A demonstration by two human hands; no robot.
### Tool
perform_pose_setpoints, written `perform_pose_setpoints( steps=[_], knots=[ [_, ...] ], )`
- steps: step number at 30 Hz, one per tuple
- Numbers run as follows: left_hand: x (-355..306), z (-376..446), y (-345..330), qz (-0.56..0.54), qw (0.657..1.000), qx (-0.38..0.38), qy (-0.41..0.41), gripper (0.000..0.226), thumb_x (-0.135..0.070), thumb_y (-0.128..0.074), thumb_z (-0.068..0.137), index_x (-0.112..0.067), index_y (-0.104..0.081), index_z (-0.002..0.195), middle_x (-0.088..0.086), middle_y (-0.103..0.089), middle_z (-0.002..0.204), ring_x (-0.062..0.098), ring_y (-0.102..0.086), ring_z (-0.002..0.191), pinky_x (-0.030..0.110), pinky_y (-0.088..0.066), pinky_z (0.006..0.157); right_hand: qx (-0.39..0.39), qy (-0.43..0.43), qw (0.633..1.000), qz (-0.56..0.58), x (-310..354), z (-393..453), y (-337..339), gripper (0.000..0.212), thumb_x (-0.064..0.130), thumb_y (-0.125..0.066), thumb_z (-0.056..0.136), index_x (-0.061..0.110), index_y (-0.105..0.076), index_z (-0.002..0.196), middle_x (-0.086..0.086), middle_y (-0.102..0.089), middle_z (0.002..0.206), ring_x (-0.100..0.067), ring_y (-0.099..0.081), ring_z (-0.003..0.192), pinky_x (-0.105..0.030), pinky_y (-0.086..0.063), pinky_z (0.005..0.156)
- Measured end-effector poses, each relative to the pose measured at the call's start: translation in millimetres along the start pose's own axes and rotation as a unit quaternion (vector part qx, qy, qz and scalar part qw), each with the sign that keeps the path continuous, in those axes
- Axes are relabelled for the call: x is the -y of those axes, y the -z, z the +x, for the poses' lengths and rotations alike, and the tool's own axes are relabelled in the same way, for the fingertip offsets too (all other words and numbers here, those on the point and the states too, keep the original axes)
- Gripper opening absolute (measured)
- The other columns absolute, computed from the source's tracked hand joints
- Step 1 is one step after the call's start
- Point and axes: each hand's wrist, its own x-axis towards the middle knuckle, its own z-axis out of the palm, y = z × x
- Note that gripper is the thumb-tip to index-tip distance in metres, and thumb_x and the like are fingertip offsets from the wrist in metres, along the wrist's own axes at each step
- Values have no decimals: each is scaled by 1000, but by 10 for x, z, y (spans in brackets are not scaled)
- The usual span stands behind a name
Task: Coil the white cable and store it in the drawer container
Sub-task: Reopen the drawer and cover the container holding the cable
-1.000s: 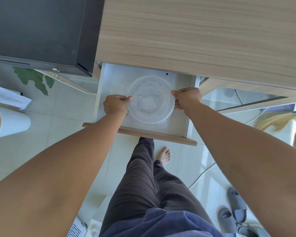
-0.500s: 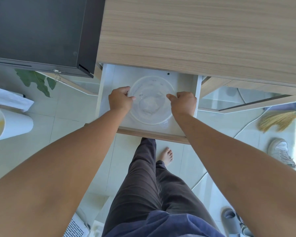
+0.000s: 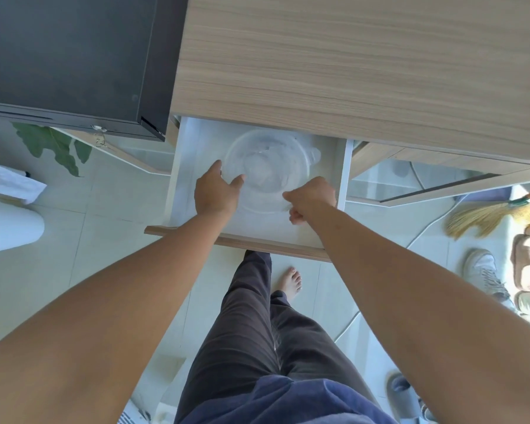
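Note:
A clear round container (image 3: pixel 268 166) with a lid sits in the open white drawer (image 3: pixel 257 228) under the wooden desk top. Something pale shows faintly through the lid; I cannot tell whether it is the white cable. My left hand (image 3: pixel 216 192) is at the container's left rim, thumb and fingers spread, the thumb over the lid's edge. My right hand (image 3: pixel 311 198) hovers over the near right rim with its fingers curled into a loose fist. Nothing shows in either hand.
A black box (image 3: pixel 74 56) sits left of the wooden desk top (image 3: pixel 364 65). A white bin (image 3: pixel 10 228) and a leafy plant (image 3: pixel 52 145) are on the left. A broom (image 3: pixel 490 215), shoes (image 3: pixel 484 275), slippers and a white cord (image 3: pixel 426 231) lie on the floor to the right. My legs stand below the drawer front.
Both hands gripped the container's sides a second ago. Now the container lies further back in the drawer, my left hand has opened and my right hand has drawn back into a fist.

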Motion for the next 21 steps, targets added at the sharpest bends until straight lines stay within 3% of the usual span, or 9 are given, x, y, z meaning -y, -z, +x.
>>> perform_pose_setpoints(
  steps=[2, 3, 5, 7, 11, 14, 18, 21],
  knots=[
    [9, 49, 36, -3, 1000, -4, -6, 65, -47, -61, 90, -16, -45, 145, 8, -52, 144, 25, -50, 131, 40, -43, 106, 30, 5, 997, -70, -38, -23, 45, 35, 34, -82, 73, 7, -64, 87, -8, -73, 77, -24, -73, 62, -28, -56, 52],
    [-1, 80, 52, -1, 1000, -9, -15, 62, -46, -62, 90, -16, -47, 143, 7, -52, 143, 26, -50, 129, 40, -43, 105, 20, 25, 992, -122, -66, -5, 69, 56, 42, -84, 69, 8, -62, 108, -8, -71, 99, -27, -73, 84, -30, -56, 64],
    [-38, 153, 83, 2, 999, -1, -39, 60, -40, -66, 89, -16, -49, 141, 6, -51, 143, 25, -52, 127, 39, -45, 104, -18, 81, 980, -183, -117, 59, 104, 107, 47, -85, 66, 10, -27, 148, -9, -44, 140, -31, -53, 124, -38, -48, 90],
    [-74, 229, 106, 15, 998, 20, -56, 55, -32, -69, 88, -13, -54, 137, 6, -55, 139, 24, -55, 123, 35, -47, 100, -48, 133, 977, -163, -136, 98, 105, 125, 43, -87, 66, 10, -4, 155, -9, -25, 153, -32, -40, 135, -42, -43, 101],
    [-132, 320, 146, 26, 997, 29, -65, 26, -24, -76, 81, -10, -72, 103, 5, -73, 102, 24, -68, 96, 30, -52, 78, -49, 156, 979, -124, -130, 192, 94, 108, 36, -91, 63, 8, -28, 147, -6, -33, 146, -28, -47, 129, -36, -44, 94],
    [-134, 326, 141, -1, 998, 26, -65, 17, -18, -79, 78, -9, -74, 91, 3, -74, 90, 20, -68, 83, 26, -50, 70, -46, 169, 977, -124, -104, 197, 115, 126, 32, -93, 59, 10, -13, 154, -5, -22, 157, -29, -38, 138, -41, -40, 105],
    [-184, 324, 92, -44, 999, 11, -25, 14, -12, -81, 74, -16, -70, 81, -7, -66, 77, 11, -62, 70, 16, -44, 60, -20, 176, 981, -80, -97, 231, 69, 79, 19, -92, 58, 11, -52, 126, -6, -53, 132, -27, -56, 115, -34, -46, 82],
    [-226, 352, 69, -57, 998, 9, 12, 25, -10, -83, 70, -26, -65, 76, -9, -62, 73, 10, -61, 67, 13, -40, 52, 4, 147, 989, 8, -119, 275, 56, 74, 11, -91, 58, 15, -56, 123, -6, -63, 118, -27, -59, 108, -34, -50, 80]
  ],
)
